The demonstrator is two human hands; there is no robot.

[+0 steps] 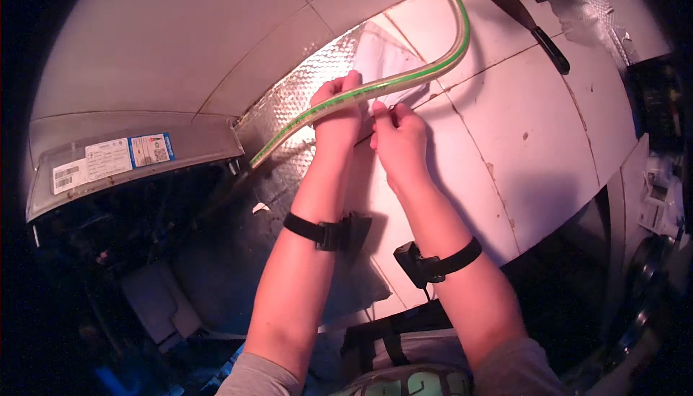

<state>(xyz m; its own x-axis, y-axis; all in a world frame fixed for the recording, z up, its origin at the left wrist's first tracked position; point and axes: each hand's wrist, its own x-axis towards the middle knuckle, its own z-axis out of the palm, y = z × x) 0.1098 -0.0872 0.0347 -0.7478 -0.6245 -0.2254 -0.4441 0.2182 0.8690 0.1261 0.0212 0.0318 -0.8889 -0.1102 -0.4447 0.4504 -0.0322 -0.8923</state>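
A thin white piece, cloth or plastic, lies over the tiled surface and the edge of the silvery embossed foil. My left hand is closed at its left edge, thumb against it, with the fingers partly covered by a hose. At its lower edge my right hand is pinched, thumb and forefinger together. Something dark and thin shows by the right fingertips, too small to name. The clear hose with a green stripe curves above both hands and crosses in front of the left wrist.
A scraper with a black handle lies at the far right on the white tiles. Silvery embossed foil lines the wall's foot. A metal panel with labels stands left, over a dark recess. Crumpled foil sits at the back right.
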